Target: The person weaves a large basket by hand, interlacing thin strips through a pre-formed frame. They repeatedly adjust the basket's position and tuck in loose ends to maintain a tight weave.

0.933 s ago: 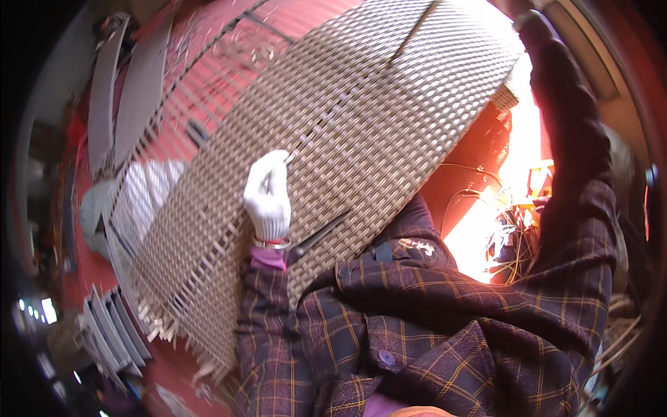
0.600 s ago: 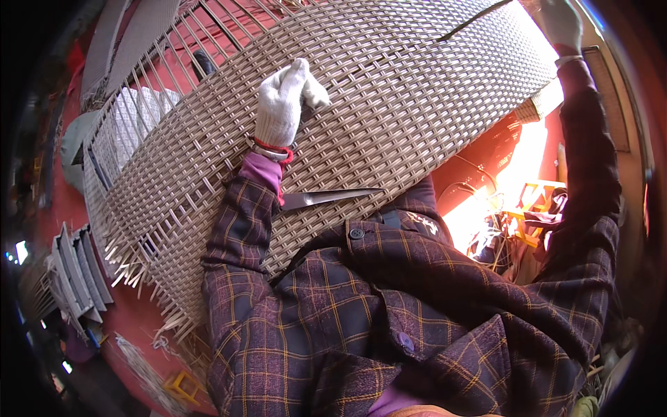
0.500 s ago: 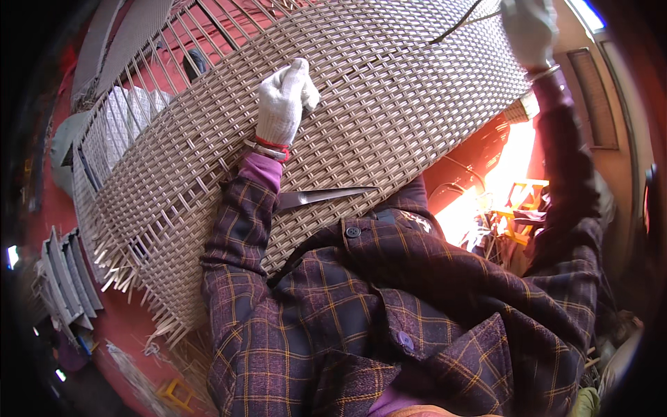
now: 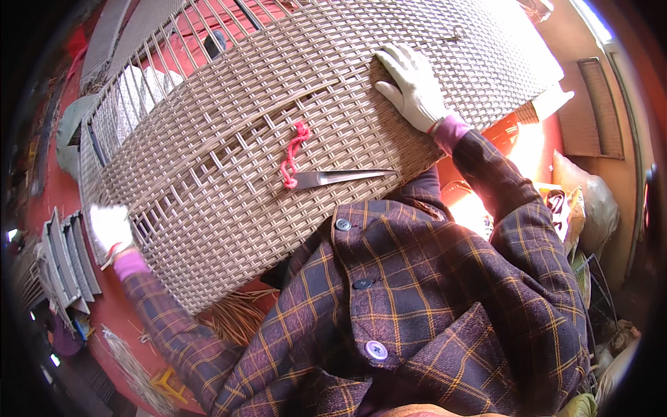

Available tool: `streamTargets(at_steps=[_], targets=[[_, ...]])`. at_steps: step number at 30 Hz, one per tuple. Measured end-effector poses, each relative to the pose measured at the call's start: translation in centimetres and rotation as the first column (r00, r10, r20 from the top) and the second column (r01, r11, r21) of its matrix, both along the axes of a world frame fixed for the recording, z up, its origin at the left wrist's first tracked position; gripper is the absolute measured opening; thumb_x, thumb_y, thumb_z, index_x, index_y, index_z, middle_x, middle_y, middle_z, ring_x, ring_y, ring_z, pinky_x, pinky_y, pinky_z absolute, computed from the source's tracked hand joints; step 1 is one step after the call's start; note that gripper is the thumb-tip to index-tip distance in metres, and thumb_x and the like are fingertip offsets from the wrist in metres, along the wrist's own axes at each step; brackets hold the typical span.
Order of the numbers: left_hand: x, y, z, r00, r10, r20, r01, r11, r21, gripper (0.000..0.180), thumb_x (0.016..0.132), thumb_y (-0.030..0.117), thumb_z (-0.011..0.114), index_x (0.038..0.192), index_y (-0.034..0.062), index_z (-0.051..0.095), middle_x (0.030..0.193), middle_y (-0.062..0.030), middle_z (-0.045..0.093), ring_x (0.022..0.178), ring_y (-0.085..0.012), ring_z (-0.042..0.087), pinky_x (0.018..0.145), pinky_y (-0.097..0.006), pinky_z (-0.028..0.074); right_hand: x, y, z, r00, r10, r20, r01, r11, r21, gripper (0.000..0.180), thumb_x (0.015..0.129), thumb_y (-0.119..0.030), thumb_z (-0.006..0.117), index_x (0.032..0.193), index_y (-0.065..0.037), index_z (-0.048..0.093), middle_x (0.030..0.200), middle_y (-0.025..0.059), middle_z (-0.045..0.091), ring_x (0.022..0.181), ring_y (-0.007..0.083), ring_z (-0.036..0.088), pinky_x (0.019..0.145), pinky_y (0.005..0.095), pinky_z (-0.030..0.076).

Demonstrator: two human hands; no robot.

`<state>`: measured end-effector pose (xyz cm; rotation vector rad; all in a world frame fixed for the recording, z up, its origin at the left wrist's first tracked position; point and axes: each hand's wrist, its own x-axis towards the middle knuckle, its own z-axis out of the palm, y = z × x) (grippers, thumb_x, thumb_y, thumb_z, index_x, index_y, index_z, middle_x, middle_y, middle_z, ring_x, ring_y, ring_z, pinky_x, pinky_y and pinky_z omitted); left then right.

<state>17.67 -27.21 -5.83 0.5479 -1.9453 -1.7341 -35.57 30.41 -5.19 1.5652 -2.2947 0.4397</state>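
Note:
A large woven panel (image 4: pixel 229 187) of grey-brown flat strands lies across in front of me, with an open slit in its weave left of the middle. My right hand (image 4: pixel 413 87), in a white knit glove, rests flat on its upper right part, fingers stretched out. At the panel's left edge is my left hand (image 4: pixel 111 226), also gloved; glare and blur hide its fingers, so what it holds cannot be made out. Between the hands, a tapering flat metal tool (image 4: pixel 340 178) with a knotted red cord (image 4: pixel 295 154) at its wide end lies on the weave, untouched.
Bare frame rods (image 4: pixel 163 59) stand beyond the panel at the upper left. Grey slatted pieces (image 4: pixel 69 260) and a small yellow object (image 4: pixel 170 386) are on the red floor at left. Loose brown strands (image 4: pixel 240 316) lie below the panel; a pale plastic bag (image 4: pixel 590 205) stands at right.
My left hand has gone from the panel's middle to its left edge. My right hand has come down from the upper right, where a dark strand stretched toward it, and now lies flat.

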Motion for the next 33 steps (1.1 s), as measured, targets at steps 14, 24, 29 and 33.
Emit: streamTargets(at_steps=[14, 24, 29, 33], targets=[[-30.6, 33.8, 8.6, 0.914, 0.033, 0.405, 0.387, 0.231, -0.893, 0.031, 0.091, 0.031, 0.081, 0.113, 0.0104, 0.074, 0.097, -0.0129, 0.074, 0.094, -0.0338, 0.070, 0.089, -0.048, 0.052, 1.1, 0.0, 1.5, 0.994, -0.030, 0.101, 0.034, 0.999, -0.041, 0.061, 0.105, -0.042, 0.070, 0.152, -0.006, 0.060, 0.159, 0.0188, 0.056, 0.153, 0.0421, 0.044, 0.128, 0.0563, 0.034], [-31.6, 32.1, 6.1, 0.928, 0.074, 0.364, 0.333, 0.269, -0.904, 0.013, 0.103, 0.018, 0.059, 0.108, 0.0115, 0.069, 0.096, -0.0115, 0.070, 0.089, -0.0350, 0.072, 0.076, -0.048, 0.058, 0.9, 0.5, 1.0, 0.985, -0.009, 0.171, 0.028, 0.994, -0.105, 0.055, 0.103, -0.036, 0.073, 0.147, -0.005, 0.065, 0.157, 0.0184, 0.057, 0.152, 0.0412, 0.046, 0.128, 0.0559, 0.034], [-32.1, 31.9, 6.0, 0.924, -0.032, 0.380, 0.378, 0.214, -0.901, 0.012, 0.104, 0.021, 0.063, 0.103, 0.0121, 0.071, 0.086, -0.0117, 0.070, 0.082, -0.0327, 0.074, 0.074, -0.046, 0.059, -2.5, 1.1, 0.6, 0.991, 0.059, 0.116, -0.004, 0.905, -0.426, 0.023, 0.096, -0.005, 0.074, 0.119, -0.004, 0.080, 0.120, 0.0137, 0.080, 0.112, 0.0298, 0.076, 0.103, 0.0428, 0.061], [-31.7, 32.2, 4.5, 0.927, -0.021, 0.374, 0.366, 0.264, -0.892, 0.018, 0.104, 0.031, 0.068, 0.094, 0.0157, 0.072, 0.082, -0.0074, 0.069, 0.074, -0.0313, 0.072, 0.065, -0.044, 0.058, -11.5, 5.0, 2.7, 0.932, -0.275, -0.236, 0.228, 0.951, -0.209, 0.033, 0.090, 0.005, 0.068, 0.116, -0.009, 0.082, 0.113, 0.0102, 0.082, 0.101, 0.0253, 0.075, 0.093, 0.0406, 0.062]])
